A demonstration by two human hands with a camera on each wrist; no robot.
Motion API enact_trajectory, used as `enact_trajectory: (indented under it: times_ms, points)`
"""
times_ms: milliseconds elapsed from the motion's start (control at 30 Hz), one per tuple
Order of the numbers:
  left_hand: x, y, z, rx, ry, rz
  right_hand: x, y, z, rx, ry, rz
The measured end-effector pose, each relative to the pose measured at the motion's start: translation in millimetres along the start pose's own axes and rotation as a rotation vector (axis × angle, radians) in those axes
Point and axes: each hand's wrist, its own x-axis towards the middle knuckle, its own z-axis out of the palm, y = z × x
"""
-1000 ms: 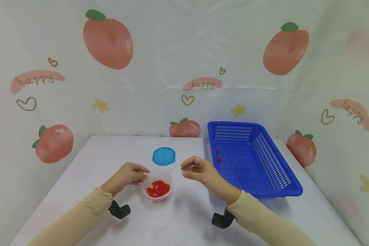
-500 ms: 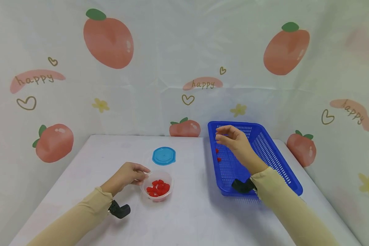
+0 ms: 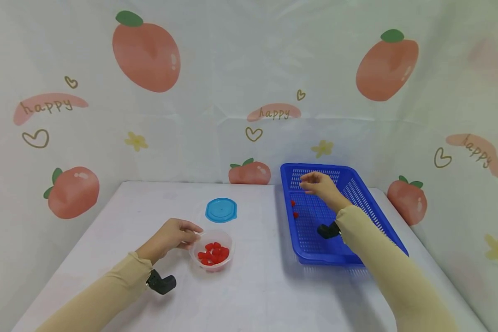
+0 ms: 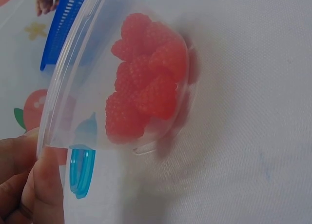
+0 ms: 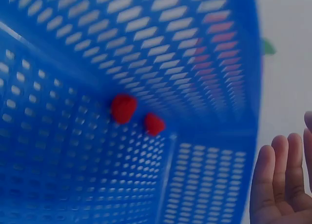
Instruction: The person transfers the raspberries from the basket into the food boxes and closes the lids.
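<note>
At the rim of a clear plastic container [image 3: 219, 236], my left hand [image 3: 176, 234] pinches the edge between thumb and fingers. Several red raspberries [image 4: 146, 80] lie heaped in the bottom of this container, which stands on the table. My right hand [image 3: 324, 189] hovers over the far part of a blue plastic basket [image 3: 321, 252]. Its fingers look loosely extended in the right wrist view, with nothing seen between them. Down along the basket's left wall lie two raspberries, one larger raspberry [image 5: 123, 108] and a smaller raspberry [image 5: 154, 124], a little apart.
Behind the container, a round blue lid [image 3: 221, 210] lies flat on the white tabletop [image 3: 257, 295]. A fruit-printed curtain [image 3: 216, 69] hangs behind the table and along both sides. The basket's raised walls surround the area below the right hand.
From beside the container, my right hand has moved right and away, over the basket, its fingers shifting slightly. The left hand, container and raspberries stay put.
</note>
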Motion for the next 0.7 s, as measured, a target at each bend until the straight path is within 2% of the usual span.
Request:
enact_trajectory:
  times_ms: [167,533,700]
  points:
    - [0.6,-1.1,-0.1,0.003,0.001,0.001,9,13,4.6,-0.055,-0.004,0.034]
    - [-0.2,-0.6,0.0,0.005,0.003,0.003,19,43,13.8,-0.121,-0.157,0.167]
    - [0.2,-0.5,0.1,0.003,0.002,0.004,19,47,18.1,-0.127,-0.179,0.225]
